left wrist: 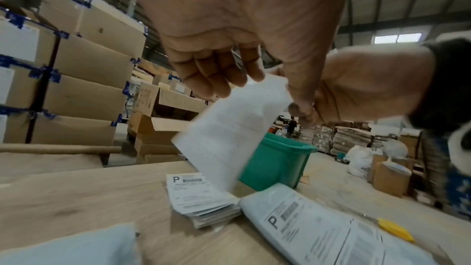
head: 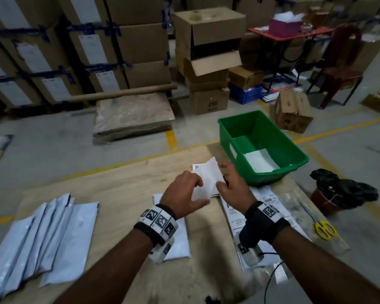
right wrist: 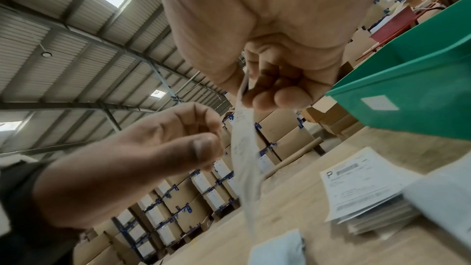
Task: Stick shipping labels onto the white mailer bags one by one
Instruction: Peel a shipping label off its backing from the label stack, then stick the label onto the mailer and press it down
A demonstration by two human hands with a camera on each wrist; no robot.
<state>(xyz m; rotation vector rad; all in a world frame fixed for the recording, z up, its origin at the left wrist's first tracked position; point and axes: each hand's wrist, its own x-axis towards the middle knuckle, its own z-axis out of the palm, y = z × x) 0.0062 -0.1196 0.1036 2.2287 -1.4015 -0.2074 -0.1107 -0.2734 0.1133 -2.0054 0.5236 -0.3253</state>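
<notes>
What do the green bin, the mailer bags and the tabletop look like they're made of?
Green bin: likely moulded plastic, smooth, slightly glossy walls.
Mailer bags: probably thin plastic film, pale with a soft sheen and wrinkles.
Tabletop: wood or wood-look board, matte, with visible grain.

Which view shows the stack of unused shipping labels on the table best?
The left wrist view: the label stack lies unobstructed, its top print and layered edges visible. The right wrist view shows the stack tilted near the frame edge. In the head view only a corner shows behind the held label.

Bare forearms; black wrist straps (head: 264, 224) carrying white bands (head: 160, 220) printed with square black-white marker tags (both wrists).
</notes>
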